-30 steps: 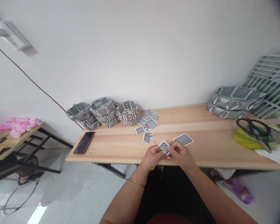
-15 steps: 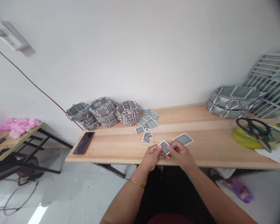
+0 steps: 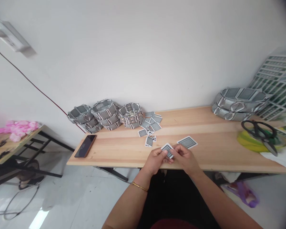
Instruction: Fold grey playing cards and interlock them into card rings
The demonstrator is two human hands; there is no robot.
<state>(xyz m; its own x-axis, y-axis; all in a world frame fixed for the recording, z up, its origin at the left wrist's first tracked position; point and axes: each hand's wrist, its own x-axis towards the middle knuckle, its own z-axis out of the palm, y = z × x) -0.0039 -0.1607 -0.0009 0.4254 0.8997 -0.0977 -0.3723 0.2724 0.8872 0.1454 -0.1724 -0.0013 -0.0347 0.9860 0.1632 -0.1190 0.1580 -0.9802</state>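
Note:
Over the front edge of the table, my left hand and my right hand both grip one grey-backed playing card, which looks folded. My left thumb presses on its patterned face, while the right fingers pinch its right side. Just beyond my right hand, a flat playing card lies face down on the wood. Small folded cards lie ahead and to the left, some with printed corners showing. Behind them is a loose spread of face-down cards.
Round containers woven from folded cards stand along the wall at left, with a larger one at right. A phone lies near the left end. Black scissors rest on a yellow tape roll at right.
My left thumb has shifted lower across the card, uncovering more of its back. Both hands otherwise stay in nearly the same place.

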